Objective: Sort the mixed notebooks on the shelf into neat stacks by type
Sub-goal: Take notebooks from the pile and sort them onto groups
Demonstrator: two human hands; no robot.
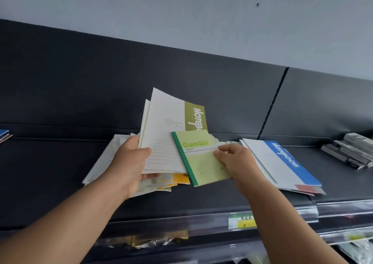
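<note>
Sorting notebooks at a dark shelf, I hold the mixed bundle between both hands. My left hand grips a fan of white, olive-banded notebooks tilted up off the shelf, thumb curled over the lined front cover and fingers underneath. My right hand pinches the open edge of the small green Gambit notebook, thumb on top. That notebook sits between my hands, overlapping the olive-banded covers, with its long axis and dark green spine running from the back of the shelf towards me and the spine turned to my left hand. Yellow-covered notebooks lie flat beneath, on more white ones. Just to the right of my right hand rests a slanted pile of blue-banded notebooks. The green one looks ready to slide out rightwards, and my right hand is the nearer to the bare shelf in front of that pile
</note>
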